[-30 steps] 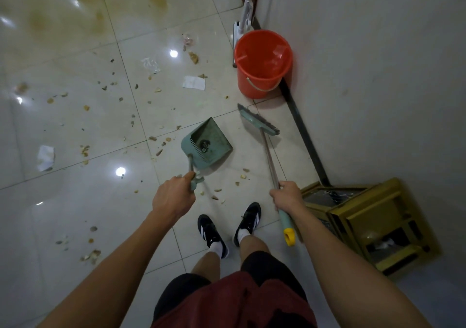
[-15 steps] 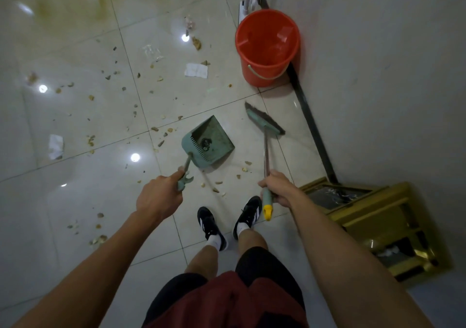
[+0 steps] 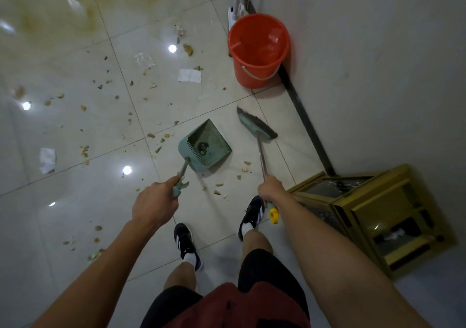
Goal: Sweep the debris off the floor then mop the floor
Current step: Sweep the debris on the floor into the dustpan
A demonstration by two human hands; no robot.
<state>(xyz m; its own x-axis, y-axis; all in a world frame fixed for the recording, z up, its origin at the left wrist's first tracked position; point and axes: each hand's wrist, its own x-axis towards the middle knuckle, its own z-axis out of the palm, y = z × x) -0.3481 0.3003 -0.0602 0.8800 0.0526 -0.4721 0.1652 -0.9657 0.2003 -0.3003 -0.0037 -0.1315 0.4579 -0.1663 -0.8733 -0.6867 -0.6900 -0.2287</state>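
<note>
Holding green dustpan (image 3: 205, 147), green broom (image 3: 257, 125)

The floor (image 3: 75, 196) is glossy, smooth tile that mirrors the ceiling lights. The dustpan (image 3: 204, 146) looks like matt green plastic, dusty inside. The broom (image 3: 257, 128) has a green plastic head with dark bristles and a shiny metal shaft. At far right, the bucket (image 3: 258, 50) is smooth orange plastic. The wall (image 3: 365, 62) looks matt. The scraps (image 3: 189, 75) look like crumpled white paper.
</note>
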